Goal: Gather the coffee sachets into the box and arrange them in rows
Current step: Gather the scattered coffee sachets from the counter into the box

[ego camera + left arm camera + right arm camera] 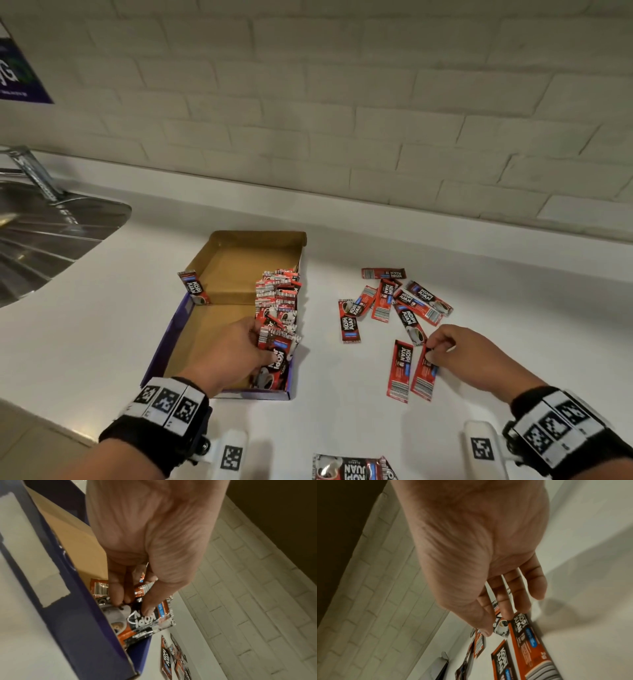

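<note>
Head view, nearest first: at six o'clock, hard on the bottom edge, a larger coffee pack (352, 467) lies cut off by the frame. Just beyond, the left hand (236, 353) is down in the box (191, 329), fingers curled onto the front sachet (277, 359) of the row (279, 301) stacked along the box's right wall; the left wrist view shows the thumb (150, 601) pressing that sachet's face, with the other fingertips behind it. At four o'clock the right hand (469, 356) pinches the top end of a loose sachet (424, 375) between thumb and fingertips, its lower end on the counter (102, 342), touching a second loose sachet (400, 370) at its side.

The risks as I see them: that packed row leans and fans out, so easing off the left hand could let it topple into the bare left half of the box. The pinch on the right is only on one slick corner, and it could slip or drag the neighbour along.

The count: one box, one big pack, two loose sachets by the right hand, roughly seven more in the scatter (394, 301) at two o'clock, though overlaps blur that number. One lone sachet (194, 287) leans on the box's left wall at eleven o'clock. The row itself is too crowded to count
</note>
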